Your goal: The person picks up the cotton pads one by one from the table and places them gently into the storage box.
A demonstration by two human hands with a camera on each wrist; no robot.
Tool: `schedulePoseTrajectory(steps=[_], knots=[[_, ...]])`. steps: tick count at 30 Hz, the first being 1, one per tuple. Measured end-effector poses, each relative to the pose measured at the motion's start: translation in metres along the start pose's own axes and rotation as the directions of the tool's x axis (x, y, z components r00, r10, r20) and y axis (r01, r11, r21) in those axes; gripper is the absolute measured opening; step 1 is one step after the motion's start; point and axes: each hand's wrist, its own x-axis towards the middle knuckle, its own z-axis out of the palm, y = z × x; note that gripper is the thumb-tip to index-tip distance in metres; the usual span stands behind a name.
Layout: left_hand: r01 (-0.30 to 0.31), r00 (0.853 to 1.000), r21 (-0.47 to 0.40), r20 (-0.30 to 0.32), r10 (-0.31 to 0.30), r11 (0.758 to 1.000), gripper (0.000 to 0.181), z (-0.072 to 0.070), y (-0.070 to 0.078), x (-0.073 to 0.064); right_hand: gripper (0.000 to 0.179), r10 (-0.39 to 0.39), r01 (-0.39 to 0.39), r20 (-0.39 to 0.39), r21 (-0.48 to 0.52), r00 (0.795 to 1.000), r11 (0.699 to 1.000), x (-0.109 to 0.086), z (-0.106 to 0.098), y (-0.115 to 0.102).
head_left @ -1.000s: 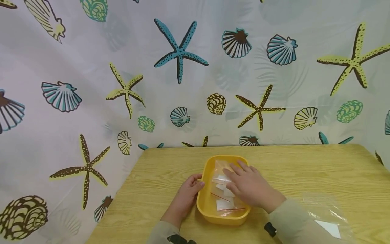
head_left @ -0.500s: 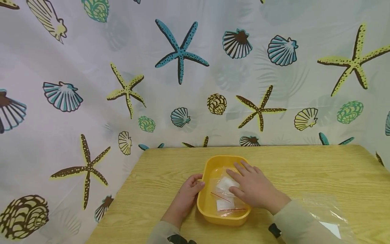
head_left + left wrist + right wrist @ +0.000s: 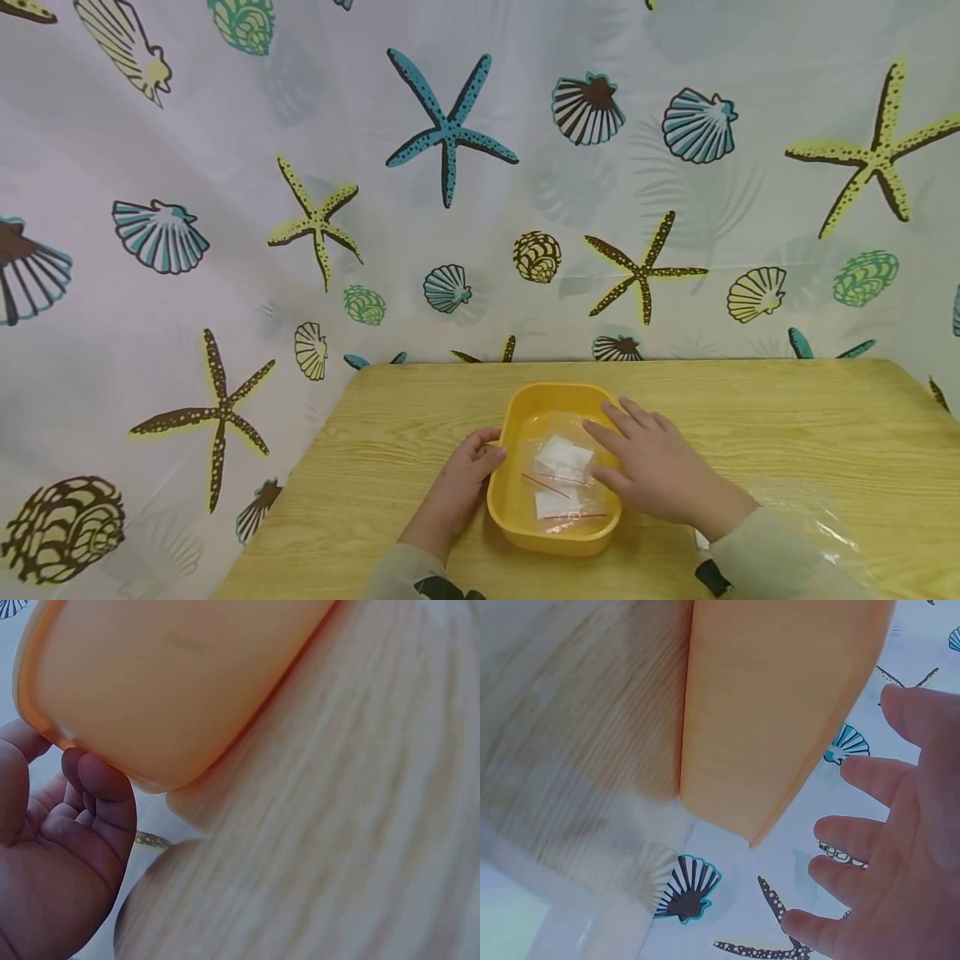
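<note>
A yellow plastic tub (image 3: 551,546) stands on the table, holding small clear zip bags (image 3: 564,454) with white contents and red seal lines. My left hand (image 3: 459,483) grips the tub's left rim, thumb over the edge and fingers outside. In the left wrist view that hand (image 3: 67,855) has curled fingers against the tub (image 3: 172,690). Over the right rim my right hand (image 3: 663,467) spreads its fingers, holding nothing. The right wrist view shows this hand (image 3: 900,825) with straight fingers, apart from the tub wall (image 3: 772,697).
A larger clear plastic bag (image 3: 813,508) lies on the wooden table (image 3: 750,417) to the right, partly hidden by the right sleeve (image 3: 776,554). Behind the table hangs a white curtain (image 3: 487,225) printed with shells and starfish.
My right hand has drawn back rightward from over the bags to the tub's right rim. The uppermost bag under it has settled lower in the tub. The left hand stays put.
</note>
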Motion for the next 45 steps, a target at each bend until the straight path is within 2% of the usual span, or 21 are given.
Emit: schedulePoseTrajectory(steps=[12,22,31,35,42,45], knots=[[0.004,1.0,0.015,-0.005,-0.004,1.0,0.045,0.002,0.001,0.0,0.059,0.008,-0.008,-0.033,-0.003,0.999,1.0,-0.034,-0.006,0.014],[0.015,0.999,0.073,-0.029,-0.013,0.997,0.044,0.001,0.004,0.0,0.058,0.044,-0.044,-0.026,0.0,0.999,0.999,-0.065,-0.009,0.035],[0.011,1.0,0.047,-0.024,-0.01,0.999,0.044,0.003,0.005,-0.002,0.062,0.073,-0.072,0.032,-0.026,0.997,0.997,-0.092,-0.002,0.059],[0.005,1.0,0.035,-0.021,-0.004,0.999,0.045,0.004,0.004,-0.001,0.066,0.078,-0.076,0.084,-0.025,0.993,0.997,-0.105,-0.002,0.067],[0.01,1.0,0.04,-0.016,-0.009,0.999,0.045,0.003,0.003,-0.001,0.075,0.103,-0.101,0.163,-0.018,0.981,0.995,-0.124,-0.001,0.074],[0.011,1.0,0.053,-0.02,-0.01,0.999,0.045,0.003,0.004,-0.001,0.081,0.129,-0.129,0.214,-0.012,0.968,0.992,-0.128,0.002,0.076]])
